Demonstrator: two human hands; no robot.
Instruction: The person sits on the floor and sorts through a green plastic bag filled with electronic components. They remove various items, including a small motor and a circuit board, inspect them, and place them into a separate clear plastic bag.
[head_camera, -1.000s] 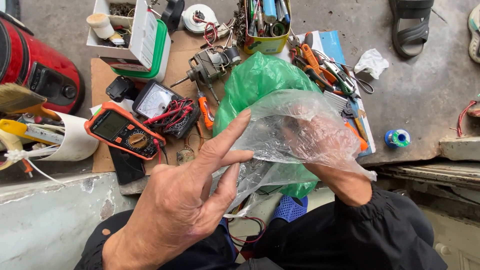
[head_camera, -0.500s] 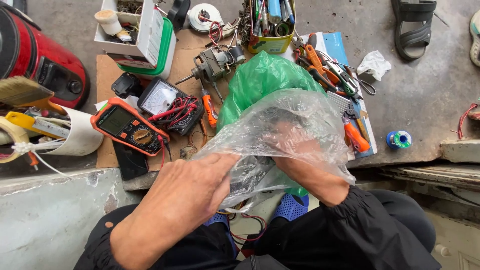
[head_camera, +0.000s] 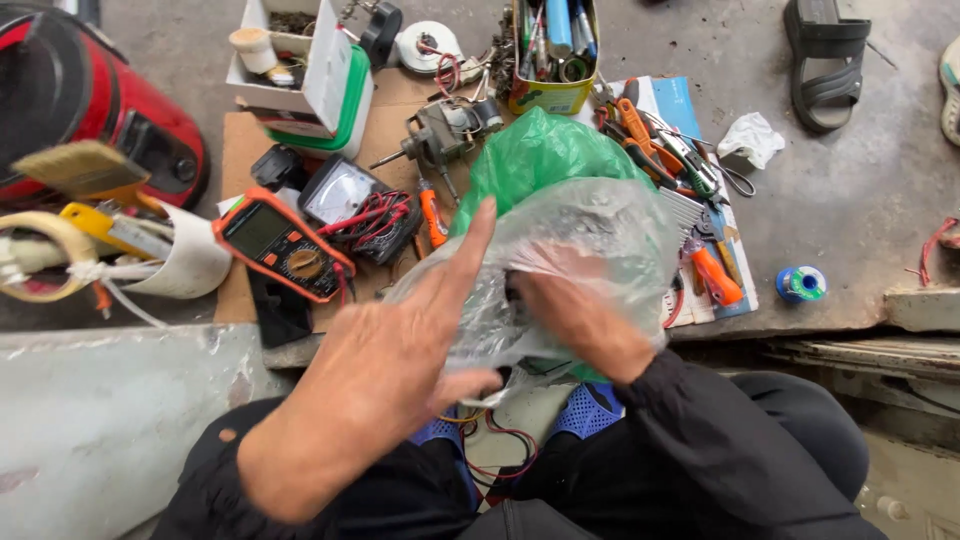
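A clear plastic bag (head_camera: 610, 235) hangs in front of me, over a green plastic bag (head_camera: 540, 150) behind it. My right hand (head_camera: 575, 315) is inside the clear bag, seen through the film; what its fingers hold, if anything, is blurred. My left hand (head_camera: 400, 350) is at the bag's left edge, forefinger stretched up along the film, thumb pinching the bag's lower edge. Red and yellow wires (head_camera: 500, 450) trail below the bag toward my lap.
On cardboard on the concrete floor lie an orange multimeter (head_camera: 282, 245), an analogue meter (head_camera: 340, 190) with red leads, a small motor (head_camera: 445, 125), a tin of tools (head_camera: 550, 50), pliers and screwdrivers (head_camera: 670, 150), a solder spool (head_camera: 802, 283). A red appliance (head_camera: 90, 110) stands left, a sandal (head_camera: 825, 55) far right.
My left hand went from spread open, to lowered on the bag, to raised again with the forefinger extended. The clear bag shifted slightly right. My right hand stays inside it.
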